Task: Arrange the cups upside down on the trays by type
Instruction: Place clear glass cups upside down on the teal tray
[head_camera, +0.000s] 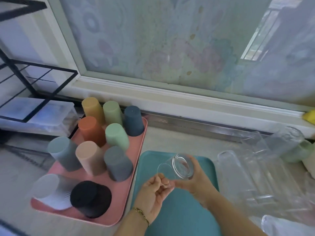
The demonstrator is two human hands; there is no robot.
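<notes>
Fingers [196,167] of the right hand [197,179] are clamped round the body of the held glass [179,168]. Fingers of the left hand [153,193] are curled at its mouth end and appear to pinch the rim.

The surface [170,138] carries two trays side by side below the window. The pink tray [119,196], at the left, is filled with coloured cups [88,155], all base up. The teal tray [170,217], just beside it to the right, shows no glass set down on its visible part. Further clear glasses [238,176] sit on the surface off the teal tray's right edge; blur prevents a count.

The held glass hangs tilted above the far half of the teal tray, thick base towards the camera, mouth towards the pink tray.

Assessment: the step in hand is inverting this glass and seating it.
- Finish the turn above the tray, rim level before contact.
- Seat it in the far left corner, to leave room for rows.
- Lower it gently; glass on a hard tray may chip or skid.
- Let go only once the whole rim rests flat.
</notes>
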